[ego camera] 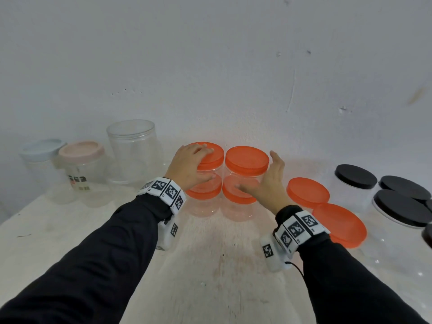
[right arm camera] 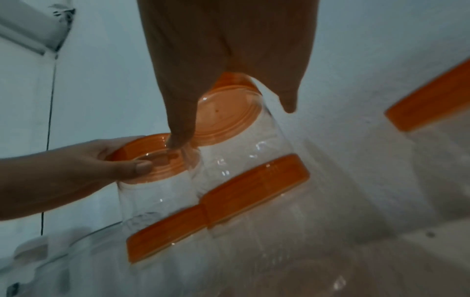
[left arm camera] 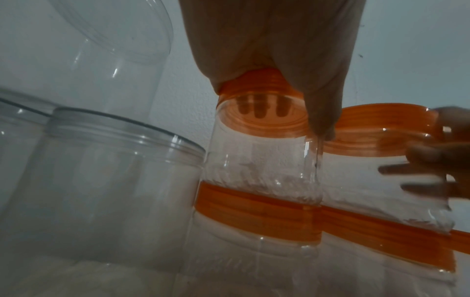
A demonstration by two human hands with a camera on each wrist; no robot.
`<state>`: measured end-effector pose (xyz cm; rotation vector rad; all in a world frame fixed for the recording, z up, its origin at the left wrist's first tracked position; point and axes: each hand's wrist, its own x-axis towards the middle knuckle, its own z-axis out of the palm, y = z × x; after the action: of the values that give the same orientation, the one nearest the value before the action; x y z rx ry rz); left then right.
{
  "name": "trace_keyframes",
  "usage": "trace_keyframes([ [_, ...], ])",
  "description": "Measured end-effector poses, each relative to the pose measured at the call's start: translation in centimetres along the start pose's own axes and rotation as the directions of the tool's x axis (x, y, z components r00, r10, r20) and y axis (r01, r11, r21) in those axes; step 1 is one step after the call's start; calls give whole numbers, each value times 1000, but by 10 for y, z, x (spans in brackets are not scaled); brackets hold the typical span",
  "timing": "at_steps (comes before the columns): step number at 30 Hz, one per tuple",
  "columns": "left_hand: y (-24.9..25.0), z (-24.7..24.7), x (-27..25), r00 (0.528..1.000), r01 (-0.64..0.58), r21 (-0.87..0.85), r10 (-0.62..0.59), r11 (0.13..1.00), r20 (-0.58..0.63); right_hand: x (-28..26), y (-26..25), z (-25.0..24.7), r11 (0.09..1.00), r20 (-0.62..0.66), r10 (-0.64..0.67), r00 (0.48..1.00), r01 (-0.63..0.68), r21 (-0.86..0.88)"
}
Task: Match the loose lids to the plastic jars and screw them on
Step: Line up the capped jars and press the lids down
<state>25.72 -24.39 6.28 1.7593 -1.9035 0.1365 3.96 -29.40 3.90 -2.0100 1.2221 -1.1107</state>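
Orange lid (ego camera: 214,157) clamped under our left hand (ego camera: 187,167); our right hand (ego camera: 271,183) wraps the neighbouring stacked jar (ego camera: 245,164). We judge tightening; next, a firm twist.

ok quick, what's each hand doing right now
Left hand: grips the round orange plastic lid of the top left clear jar.
Right hand: wraps the clear plastic orange-lidded jar atop the right stack.

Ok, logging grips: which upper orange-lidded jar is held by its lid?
The left stack's upper clear plastic jar: the left hand curls over its round orange lid, whereas the right hand wraps the body of the neighbouring upper jar.
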Motion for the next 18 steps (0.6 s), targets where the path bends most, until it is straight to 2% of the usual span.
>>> trace_keyframes([
  [3,-1,2,0,1000,-9,-16,9,1000,-17,-10,11,0,979,76,198,977,-201,27],
  [7,-1,3,0,999,-15,-27,14,1000,-31,-18,25,2,950,156,298,942,-308,44],
  [9,-1,3,0,999,-20,-27,19,999,-45,-18,29,4,946,157,314,936,-322,28],
  [14,-1,4,-1,999,-17,-20,16,1000,-48,-21,29,12,971,145,234,961,-238,15],
  [18,-1,4,0,999,-7,-17,6,1000,-48,-18,27,10,975,142,214,966,-219,22],
])
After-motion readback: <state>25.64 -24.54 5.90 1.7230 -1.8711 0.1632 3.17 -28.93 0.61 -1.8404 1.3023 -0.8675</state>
